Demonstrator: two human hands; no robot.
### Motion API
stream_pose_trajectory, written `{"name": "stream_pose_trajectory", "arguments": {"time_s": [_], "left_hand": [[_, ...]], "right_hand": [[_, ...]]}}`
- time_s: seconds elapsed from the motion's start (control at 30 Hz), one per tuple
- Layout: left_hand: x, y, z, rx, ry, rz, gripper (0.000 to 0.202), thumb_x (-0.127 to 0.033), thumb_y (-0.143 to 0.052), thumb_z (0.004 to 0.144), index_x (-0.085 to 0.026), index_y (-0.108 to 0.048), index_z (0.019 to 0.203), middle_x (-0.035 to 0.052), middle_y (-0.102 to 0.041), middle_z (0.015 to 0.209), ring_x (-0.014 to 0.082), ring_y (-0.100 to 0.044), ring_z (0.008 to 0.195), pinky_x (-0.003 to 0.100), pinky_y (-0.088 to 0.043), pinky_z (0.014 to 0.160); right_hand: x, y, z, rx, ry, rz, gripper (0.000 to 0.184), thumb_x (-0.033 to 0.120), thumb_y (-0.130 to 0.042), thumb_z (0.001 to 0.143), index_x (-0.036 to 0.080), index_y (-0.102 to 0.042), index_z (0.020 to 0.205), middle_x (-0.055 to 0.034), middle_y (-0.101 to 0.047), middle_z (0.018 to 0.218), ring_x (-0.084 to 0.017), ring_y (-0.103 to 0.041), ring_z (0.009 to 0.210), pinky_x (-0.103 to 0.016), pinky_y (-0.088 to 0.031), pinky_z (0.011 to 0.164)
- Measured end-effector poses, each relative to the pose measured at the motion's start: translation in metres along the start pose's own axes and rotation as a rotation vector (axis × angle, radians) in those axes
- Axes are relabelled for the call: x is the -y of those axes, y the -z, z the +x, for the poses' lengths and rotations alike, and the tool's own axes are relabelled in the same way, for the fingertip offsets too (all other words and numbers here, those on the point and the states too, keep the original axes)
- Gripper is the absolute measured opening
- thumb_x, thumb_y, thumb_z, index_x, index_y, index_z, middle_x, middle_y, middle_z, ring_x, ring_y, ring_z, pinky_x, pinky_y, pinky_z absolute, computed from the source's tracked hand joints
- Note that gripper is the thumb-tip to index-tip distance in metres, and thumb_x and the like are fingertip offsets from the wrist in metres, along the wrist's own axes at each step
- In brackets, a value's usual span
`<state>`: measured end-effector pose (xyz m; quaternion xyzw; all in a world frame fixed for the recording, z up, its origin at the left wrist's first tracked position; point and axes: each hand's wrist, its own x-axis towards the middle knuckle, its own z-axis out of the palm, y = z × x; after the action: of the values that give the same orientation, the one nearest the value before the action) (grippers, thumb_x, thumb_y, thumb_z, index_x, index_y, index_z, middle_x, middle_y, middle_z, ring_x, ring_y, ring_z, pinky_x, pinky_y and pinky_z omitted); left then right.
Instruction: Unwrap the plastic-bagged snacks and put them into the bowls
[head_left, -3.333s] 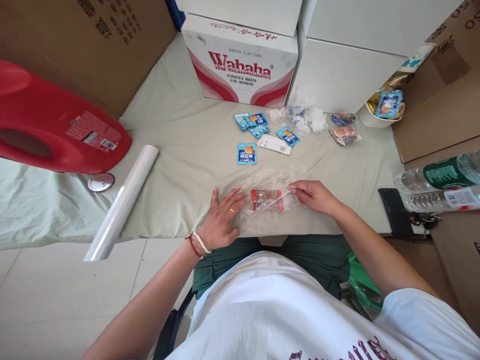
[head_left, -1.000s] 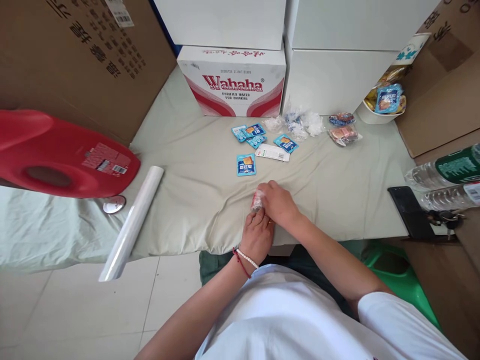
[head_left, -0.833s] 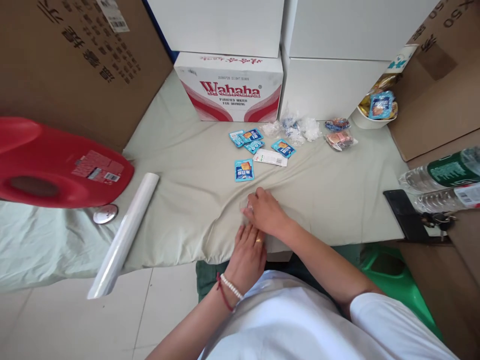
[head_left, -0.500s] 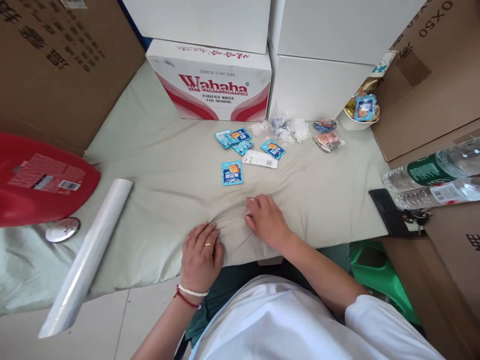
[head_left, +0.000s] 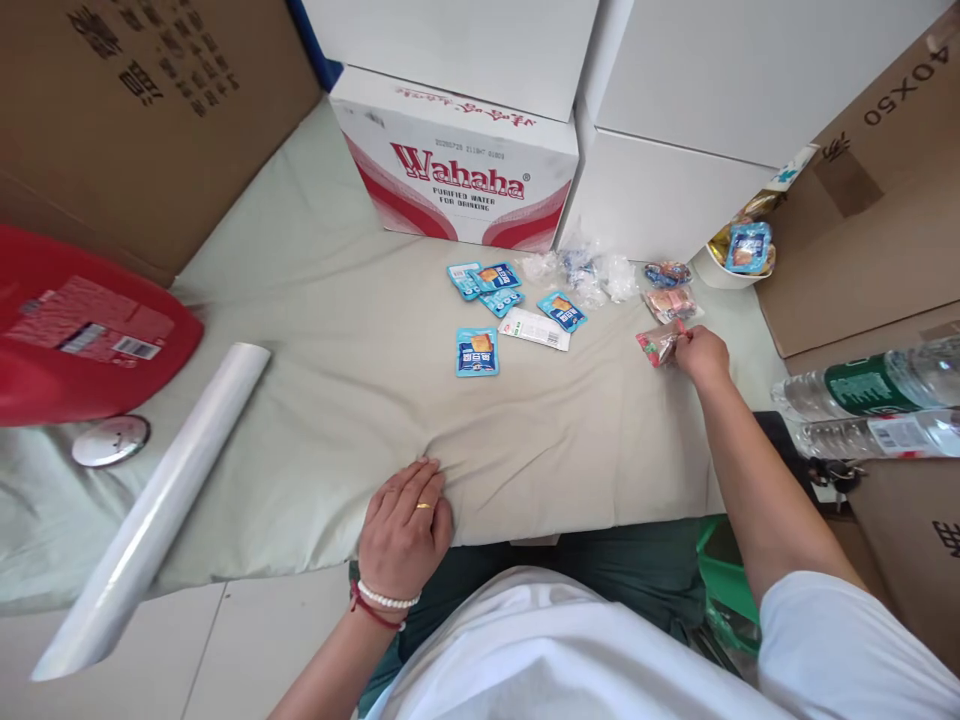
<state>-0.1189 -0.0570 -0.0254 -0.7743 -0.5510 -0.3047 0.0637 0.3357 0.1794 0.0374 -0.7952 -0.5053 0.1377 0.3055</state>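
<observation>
My right hand (head_left: 703,356) reaches to the right side of the cloth-covered table and pinches a small red and brown snack packet (head_left: 658,344) by its edge. Just behind it lie a pinkish snack packet (head_left: 671,303) and a dark blue-and-red one (head_left: 667,274). My left hand (head_left: 405,520) rests flat on the table's front edge, fingers stretched out, holding nothing. Farther back are a single blue snack packet (head_left: 477,353), a small pile of blue packets (head_left: 498,277), another blue packet (head_left: 561,311) and a white packet (head_left: 534,328). Crumpled clear wrappers (head_left: 592,277) lie behind them.
A white and red Wahaha box (head_left: 457,170) and white boxes (head_left: 675,190) stand at the back. A white bowl of snacks (head_left: 735,268) sits at the right rear, plastic bottles (head_left: 862,384) at the right. On the left are a plastic roll (head_left: 157,510) and a red container (head_left: 97,330).
My right hand has moved from the front middle of the table to the far right, carrying the small packet beside the other snack packets. My left hand stays nearly in place; the view has shifted slightly.
</observation>
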Motion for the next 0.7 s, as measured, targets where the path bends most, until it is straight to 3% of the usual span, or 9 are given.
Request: {"name": "stream_pose_trajectory", "arguments": {"time_s": [0.1,0.2,0.3,0.4,0.5,0.6,0.7], "left_hand": [[0.000,0.000,-0.002,-0.008,0.012,-0.006,0.033,-0.005,-0.063,0.086,-0.018,-0.066,0.117,0.0128,-0.077,0.120,0.0292,-0.072,0.115,0.044,-0.054,0.100],[0.001,0.000,-0.004,-0.011,0.020,-0.011,0.036,-0.006,-0.063,0.086,-0.019,-0.066,0.119,0.0120,-0.077,0.121,0.0284,-0.073,0.115,0.042,-0.054,0.099],[0.001,0.000,-0.005,-0.005,0.024,-0.018,0.037,-0.007,-0.063,0.086,-0.019,-0.067,0.120,0.0125,-0.077,0.121,0.0284,-0.073,0.116,0.042,-0.054,0.099],[0.000,0.000,-0.005,0.001,0.032,-0.022,0.037,-0.008,-0.063,0.086,-0.020,-0.067,0.121,0.0125,-0.077,0.122,0.0281,-0.072,0.117,0.042,-0.053,0.100],[-0.001,-0.001,-0.006,0.008,0.046,-0.031,0.037,-0.007,-0.063,0.086,-0.019,-0.067,0.121,0.0130,-0.076,0.124,0.0283,-0.071,0.119,0.042,-0.053,0.100],[-0.001,-0.001,-0.009,-0.024,0.064,-0.089,0.037,-0.006,-0.064,0.086,-0.019,-0.067,0.120,0.0131,-0.076,0.123,0.0282,-0.070,0.120,0.042,-0.055,0.101],[-0.002,0.003,-0.010,-0.101,0.150,-0.247,0.032,-0.008,-0.062,0.090,-0.021,-0.067,0.118,0.0118,-0.073,0.120,0.0269,-0.069,0.119,0.043,-0.056,0.102]], "right_hand": [[0.030,0.000,0.001,-0.115,0.108,-0.267,0.028,0.028,-0.062,0.089,0.015,-0.072,0.112,-0.0210,-0.055,0.139,-0.036,-0.039,0.139,-0.052,-0.039,0.108],[0.079,-0.023,-0.003,0.013,0.453,-0.411,0.034,0.025,-0.046,0.100,0.014,-0.072,0.120,-0.0167,-0.059,0.136,-0.027,-0.051,0.125,-0.040,-0.042,0.099],[0.131,-0.067,-0.009,0.172,0.691,-0.452,0.035,0.023,-0.042,0.103,0.019,-0.069,0.125,-0.0121,-0.061,0.138,-0.024,-0.059,0.109,-0.036,-0.045,0.088],[0.170,-0.115,-0.011,0.226,0.741,-0.542,0.045,0.015,-0.040,0.102,0.021,-0.057,0.143,-0.0150,-0.055,0.148,-0.025,-0.063,0.104,-0.035,-0.047,0.083],[0.189,-0.142,-0.004,0.266,0.637,-0.652,0.049,0.007,-0.037,0.099,0.011,-0.056,0.143,-0.0239,-0.059,0.139,-0.028,-0.066,0.103,-0.037,-0.048,0.084],[0.191,-0.138,-0.003,0.298,0.619,-0.637,0.041,0.006,-0.037,0.096,0.009,-0.068,0.124,-0.0219,-0.064,0.125,-0.029,-0.064,0.104,-0.038,-0.048,0.086],[0.180,-0.110,-0.029,0.286,0.791,-0.414,0.038,0.012,-0.037,0.098,0.015,-0.070,0.117,-0.0150,-0.065,0.123,-0.027,-0.059,0.106,-0.036,-0.048,0.089]]}}
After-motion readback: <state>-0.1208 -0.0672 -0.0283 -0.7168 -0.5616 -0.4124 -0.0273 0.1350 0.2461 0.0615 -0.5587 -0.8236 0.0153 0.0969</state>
